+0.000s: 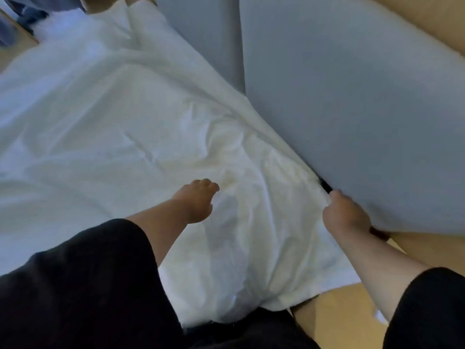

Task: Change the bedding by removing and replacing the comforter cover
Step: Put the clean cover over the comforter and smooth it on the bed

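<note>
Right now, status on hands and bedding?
Right hand grips white comforter edge at grey headboard. Left hand rests on it, fingers curled. Nothing blocking.

We are in a bedroom: a bed spread with rumpled white bedding (pixel 105 117) fills most of the view, its edge against 2 grey padded headboard panels (pixel 352 109), with pale wooden flooring (pixel 334 321) beside it.

My only view, worn on the head, looks steeply down, close over the rumpled white fabric comforter (pixel 130 127).
</note>
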`<state>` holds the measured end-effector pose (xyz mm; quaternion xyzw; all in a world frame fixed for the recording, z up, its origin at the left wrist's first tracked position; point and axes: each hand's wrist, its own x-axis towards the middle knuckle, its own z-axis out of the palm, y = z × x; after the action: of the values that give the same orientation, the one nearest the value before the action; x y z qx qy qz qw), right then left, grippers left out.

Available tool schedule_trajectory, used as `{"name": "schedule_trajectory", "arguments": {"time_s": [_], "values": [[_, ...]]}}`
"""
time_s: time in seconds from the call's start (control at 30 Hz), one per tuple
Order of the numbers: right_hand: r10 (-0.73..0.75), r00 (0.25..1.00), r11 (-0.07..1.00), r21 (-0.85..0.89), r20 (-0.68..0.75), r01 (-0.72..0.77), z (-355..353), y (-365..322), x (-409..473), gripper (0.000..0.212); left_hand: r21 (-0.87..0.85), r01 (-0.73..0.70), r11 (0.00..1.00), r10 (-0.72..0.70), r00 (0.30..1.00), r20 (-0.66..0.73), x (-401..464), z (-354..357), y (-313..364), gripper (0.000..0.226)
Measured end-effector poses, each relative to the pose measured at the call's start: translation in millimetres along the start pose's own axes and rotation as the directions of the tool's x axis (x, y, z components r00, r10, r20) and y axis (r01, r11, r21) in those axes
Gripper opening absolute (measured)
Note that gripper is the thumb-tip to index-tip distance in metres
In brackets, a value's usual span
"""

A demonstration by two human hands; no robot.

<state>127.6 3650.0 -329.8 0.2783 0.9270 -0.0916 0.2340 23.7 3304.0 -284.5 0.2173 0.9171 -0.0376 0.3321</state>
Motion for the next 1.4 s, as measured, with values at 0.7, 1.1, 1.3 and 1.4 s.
{"name": "schedule_trajectory", "arguments": {"time_s": [0.7, 1.1, 1.3, 1.4], "values": [[-0.697, 0.601, 0.569, -0.207, 0.391, 0.796, 113.2, -285.2, -195.2, 0.055, -0.524, 0.649, 0.552, -0.594, 0.747, 0.300, -339.9, 293.3, -139.7, 0.051], [-0.835, 0.168, 0.107, -0.144, 0.525, 0.984, 337.6, -352.3, -475.1, 0.070, -0.429, 0.665, 0.612, -0.670, 0.723, 0.165, -471.6, 491.1, -240.6, 0.086], [-0.714, 0.544, 0.300, -0.510, 0.441, 0.806, 390.5, -402.2, -470.6, 0.122, -0.399, 0.548, 0.735, -0.564, 0.821, 0.091, -427.5, 510.2, -287.2, 0.120], [-0.703, 0.569, 0.257, -0.593, 0.427, 0.763, 408.8, -412.0, -458.3, 0.106, -0.304, 0.589, 0.749, -0.584, 0.803, 0.118, -394.7, 522.8, -296.4, 0.104]]}}
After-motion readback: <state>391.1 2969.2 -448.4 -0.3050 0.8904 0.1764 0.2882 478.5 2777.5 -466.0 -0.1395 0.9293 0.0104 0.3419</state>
